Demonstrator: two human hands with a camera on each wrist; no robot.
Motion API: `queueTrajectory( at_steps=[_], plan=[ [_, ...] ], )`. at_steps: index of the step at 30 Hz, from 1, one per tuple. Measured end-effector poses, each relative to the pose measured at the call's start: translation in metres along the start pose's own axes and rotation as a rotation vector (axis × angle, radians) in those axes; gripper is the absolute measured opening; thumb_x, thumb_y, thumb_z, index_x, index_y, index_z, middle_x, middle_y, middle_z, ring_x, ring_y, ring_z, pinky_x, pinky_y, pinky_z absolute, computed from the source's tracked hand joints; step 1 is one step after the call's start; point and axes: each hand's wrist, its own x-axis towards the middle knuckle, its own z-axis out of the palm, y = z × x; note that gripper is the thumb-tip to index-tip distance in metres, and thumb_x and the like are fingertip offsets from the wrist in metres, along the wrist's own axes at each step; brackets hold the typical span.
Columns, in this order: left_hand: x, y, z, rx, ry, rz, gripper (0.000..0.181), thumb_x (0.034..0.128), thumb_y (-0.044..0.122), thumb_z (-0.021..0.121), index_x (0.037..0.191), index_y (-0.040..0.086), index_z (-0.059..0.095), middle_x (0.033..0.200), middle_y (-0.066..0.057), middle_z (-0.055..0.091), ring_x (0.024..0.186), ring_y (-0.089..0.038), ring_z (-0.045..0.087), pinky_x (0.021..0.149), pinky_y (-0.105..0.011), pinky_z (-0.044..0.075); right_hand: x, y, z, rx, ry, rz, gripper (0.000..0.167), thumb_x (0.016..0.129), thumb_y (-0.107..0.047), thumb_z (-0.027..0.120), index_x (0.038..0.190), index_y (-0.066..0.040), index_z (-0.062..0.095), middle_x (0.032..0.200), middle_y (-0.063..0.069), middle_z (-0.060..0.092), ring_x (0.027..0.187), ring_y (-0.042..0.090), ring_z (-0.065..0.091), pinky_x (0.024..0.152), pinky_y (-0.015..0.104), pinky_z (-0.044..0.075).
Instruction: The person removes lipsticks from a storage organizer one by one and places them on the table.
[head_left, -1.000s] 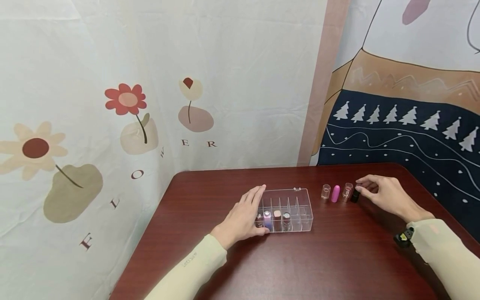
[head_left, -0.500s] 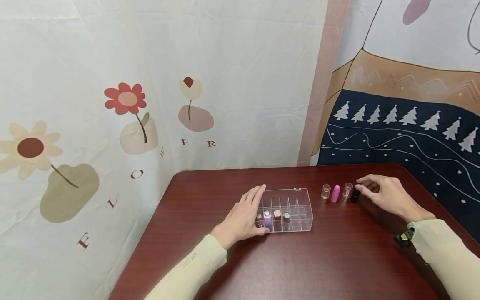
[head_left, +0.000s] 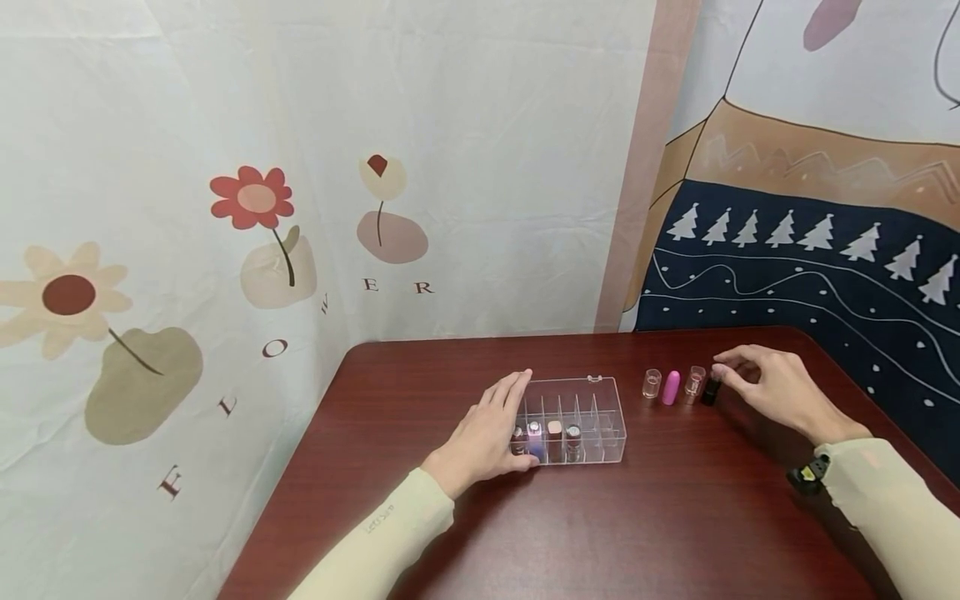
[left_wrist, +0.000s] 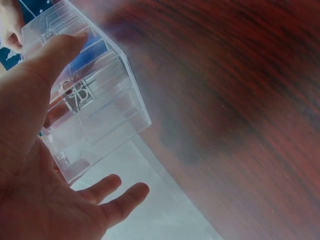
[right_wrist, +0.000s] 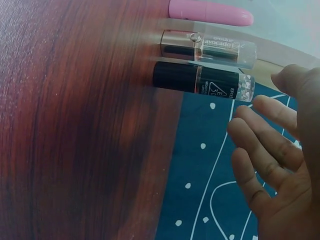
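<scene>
My left hand (head_left: 483, 437) holds the left end of a clear plastic divided box (head_left: 611, 450), thumb along its front face and fingers at the back. In the left wrist view the thumb lies over the box's wall (left_wrist: 112, 107), while two fingers extend free. Several lipsticks stand in its front row, among them a dark one with a pink top (head_left: 555, 440). At the right, my right hand (head_left: 776, 387) hovers by the top of a black lipstick (right_wrist: 197, 80), upright on the table. In the right wrist view, its thumb and index finger are spread near the clear cap.
Left of the black lipstick, a clear-capped lipstick (head_left: 694, 381), a bright pink tube (head_left: 671, 388) and a short clear container (head_left: 651, 383) stand in a row on the brown table (head_left: 600, 533). Printed cloths (head_left: 487, 167) hang behind the table.
My right hand's fingers have shifted slightly up at the top of the black lipstick. The left hand and the box have stayed in place.
</scene>
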Motion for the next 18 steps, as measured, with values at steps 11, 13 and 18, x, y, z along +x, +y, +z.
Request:
queueTrajectory(
  at_steps=[11,13,18],
  plan=[
    [0.000,-0.001,0.002,0.010,0.001,0.007,0.141,0.0849,0.052,0.104,0.187,0.012,0.015,0.189,-0.015,0.034,0.167,-0.043,0.048,0.116,-0.062,0.064,0.000,-0.007,0.000,-0.034,0.074,-0.037,0.024,0.103,-0.019,0.090,0.125,-0.011,0.087,0.115,0.011,0.085,0.087,0.015,0.076,0.078,0.021,0.059],
    [0.001,-0.001,0.002,0.012,0.002,0.008,0.141,0.0847,0.052,0.104,0.187,0.012,0.015,0.189,-0.015,0.035,0.167,-0.042,0.048,0.116,-0.062,0.064,0.000,-0.009,0.000,-0.034,0.082,-0.040,0.024,0.102,-0.019,0.090,0.125,-0.012,0.086,0.116,0.012,0.085,0.088,0.023,0.077,0.079,0.019,0.056],
    [0.001,-0.002,0.002,0.012,0.005,0.011,0.141,0.0844,0.052,0.105,0.186,0.011,0.016,0.189,-0.015,0.035,0.166,-0.043,0.049,0.115,-0.062,0.065,0.001,-0.014,0.001,-0.022,0.106,-0.061,0.024,0.101,-0.018,0.090,0.125,-0.011,0.086,0.118,0.013,0.085,0.092,0.030,0.078,0.083,0.009,0.047]
  ],
)
